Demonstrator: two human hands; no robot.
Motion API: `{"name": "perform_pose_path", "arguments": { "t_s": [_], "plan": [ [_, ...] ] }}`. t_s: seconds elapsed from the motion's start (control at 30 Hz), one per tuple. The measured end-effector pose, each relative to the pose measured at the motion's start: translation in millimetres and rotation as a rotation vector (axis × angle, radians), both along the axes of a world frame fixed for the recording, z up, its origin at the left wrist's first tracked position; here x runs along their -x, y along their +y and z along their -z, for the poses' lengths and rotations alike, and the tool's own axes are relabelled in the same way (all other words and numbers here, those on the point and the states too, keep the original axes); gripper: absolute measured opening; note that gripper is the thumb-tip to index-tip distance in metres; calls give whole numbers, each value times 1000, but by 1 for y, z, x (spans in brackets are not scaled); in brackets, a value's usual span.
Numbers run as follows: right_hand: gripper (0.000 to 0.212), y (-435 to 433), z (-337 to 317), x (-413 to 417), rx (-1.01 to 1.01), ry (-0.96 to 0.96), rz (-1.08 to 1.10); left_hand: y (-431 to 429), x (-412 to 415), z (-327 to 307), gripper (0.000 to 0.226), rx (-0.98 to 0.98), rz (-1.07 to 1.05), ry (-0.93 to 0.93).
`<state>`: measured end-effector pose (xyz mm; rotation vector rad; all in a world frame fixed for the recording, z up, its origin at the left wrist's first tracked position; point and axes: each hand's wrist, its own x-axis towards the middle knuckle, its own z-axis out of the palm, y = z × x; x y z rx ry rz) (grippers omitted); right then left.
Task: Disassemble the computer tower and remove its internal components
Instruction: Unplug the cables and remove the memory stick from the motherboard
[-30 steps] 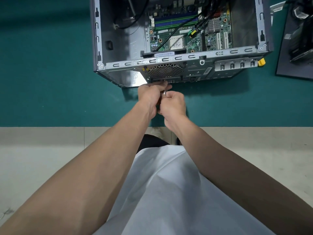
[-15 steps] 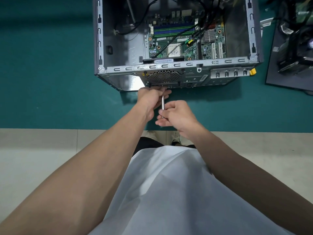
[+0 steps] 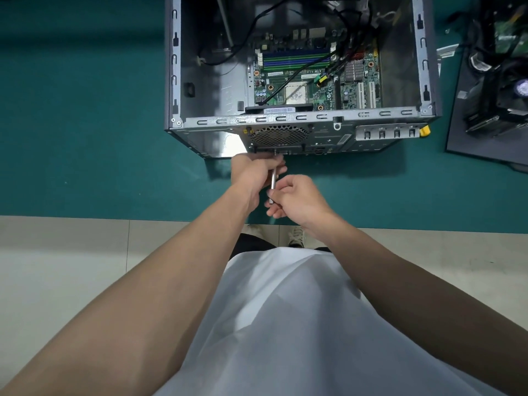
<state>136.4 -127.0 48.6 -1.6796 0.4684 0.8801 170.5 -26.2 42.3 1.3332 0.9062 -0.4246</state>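
Observation:
An open grey computer tower lies on its side on the teal mat, with the green motherboard and black cables showing inside. Its rear panel faces me, with a round fan grille. A thin silver screwdriver shaft points at the panel just below the grille. My left hand is closed around the shaft's upper end, right against the panel. My right hand grips the lower end, a short way back from the case. The tool's tip and handle are hidden by my fingers.
A yellow latch sits at the rear panel's right end. A black panel at the right edge carries removed parts with cables. The teal mat ends at a near edge, with pale floor tiles below.
My right hand has drawn back from the case toward me, which bares the silver shaft between my hands. My left hand stays at the rear panel. The view has shifted down.

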Motion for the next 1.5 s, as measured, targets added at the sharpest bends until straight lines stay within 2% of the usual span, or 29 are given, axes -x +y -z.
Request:
{"name": "perform_pose_path", "arguments": {
  "t_s": [0.07,0.13,0.2,0.33,0.4,0.47,0.53,0.6,0.73,0.83,0.9,0.97,1.1,1.2,1.3,1.4,1.5],
  "plan": [
    [7,1,1,0,96,-24,-2,-2,-1,3,14,-99,16,18],
    [7,0,1,-1,83,-8,32,-5,-2,3,10,-137,8,50],
    [6,-2,-1,-2,-19,44,41,-8,-4,3,1,-56,-35,61],
    [12,-3,-5,-6,-216,131,79,-12,-3,3,7,65,-73,42],
    [13,-2,-4,-7,-137,98,83,-11,-2,2,9,61,-95,40],
    [13,0,-1,-5,11,45,56,-8,-2,3,19,-76,-31,45],
    [14,1,1,-2,71,22,89,-8,-1,4,16,-200,9,58],
    [14,0,2,-1,9,36,121,-9,-2,5,7,-199,-27,64],
    [9,-6,-2,-3,-281,130,155,-11,-4,8,7,-34,-83,57],
    [8,-6,-1,-3,-157,86,123,-6,0,7,4,34,-57,39],
    [10,-5,0,-1,9,27,83,-3,2,7,10,-74,47,40],
    [14,-4,1,1,82,3,113,-2,3,6,17,-160,115,68],
    [8,-9,2,0,-45,63,119,-6,1,1,4,-110,106,92],
    [8,-10,-1,-2,-213,116,155,-4,0,-1,11,-3,99,86],
    [9,-8,-2,-3,-144,87,195,-4,3,1,6,-49,110,80],
    [9,-6,0,-1,24,60,203,-5,4,4,19,-187,130,73],
    [5,-8,-1,-2,-96,105,233,-6,3,2,7,-149,115,78]
  ]
}}
